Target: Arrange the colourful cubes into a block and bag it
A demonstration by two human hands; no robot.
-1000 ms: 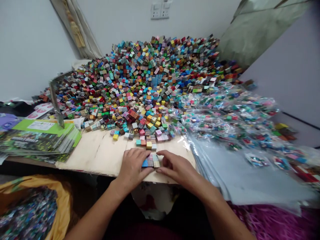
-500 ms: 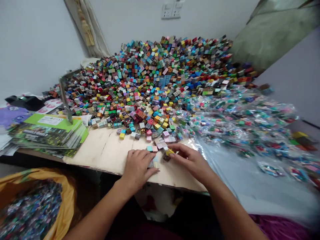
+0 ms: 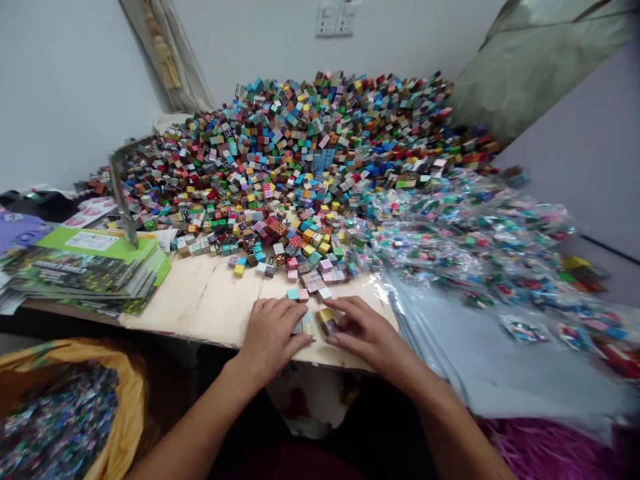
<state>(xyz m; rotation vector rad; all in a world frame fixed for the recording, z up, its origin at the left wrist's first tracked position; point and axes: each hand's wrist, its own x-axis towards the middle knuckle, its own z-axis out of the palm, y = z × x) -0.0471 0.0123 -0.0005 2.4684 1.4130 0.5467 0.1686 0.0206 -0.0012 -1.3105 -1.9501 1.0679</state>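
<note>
On the board, several pale grey and cream cubes [image 3: 309,323] sit together against the fingers of my left hand [image 3: 274,333], whose thumb and fingertips press round their left side. My right hand [image 3: 367,333] has its thumb and index finger at either end of a short row of yellow and brown cubes [image 3: 327,321], just right of the pale ones. A turquoise cube [image 3: 293,294] and a pink cube [image 3: 303,295] lie beyond my left fingertips. Behind the yellow row are a white cube [image 3: 325,293] and a brownish patterned block [image 3: 313,281].
A big heap of coloured cubes [image 3: 280,153] fills the table's back. Clear bags of cubes [image 3: 475,247] lie at right beside flat plastic sheets [image 3: 465,347]. Stacked green booklets [image 3: 100,267] are at left. A yellow sack [image 3: 133,407] stands below the board's edge [image 3: 200,337].
My right hand has lowered slightly towards me, turning the yellow and brown cubes into a row beside the pale ones. A white cube now shows behind them. My left hand stays at the pale cubes.
</note>
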